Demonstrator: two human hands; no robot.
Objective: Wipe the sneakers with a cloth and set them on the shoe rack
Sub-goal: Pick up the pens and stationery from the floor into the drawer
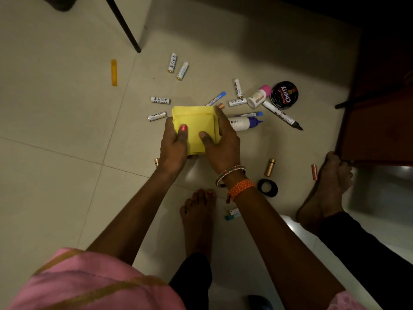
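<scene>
Left hand [173, 142] gripped folded yellow cloth [196, 128], thumb on top | right hand [223, 139] gripped cloth's 3 o'clock edge | I logged cloth at frame centre, above floor [55, 164] | polish tin [283, 95] at 2 o'clock | batteries [160, 100] at 12 o'clock.

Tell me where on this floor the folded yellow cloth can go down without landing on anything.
Bare tiles lie left of the cloth, between the orange stick and the pink garment. It is crowded right of it: batteries, glue bottle, marker, polish tin. More batteries lie behind it.
</scene>
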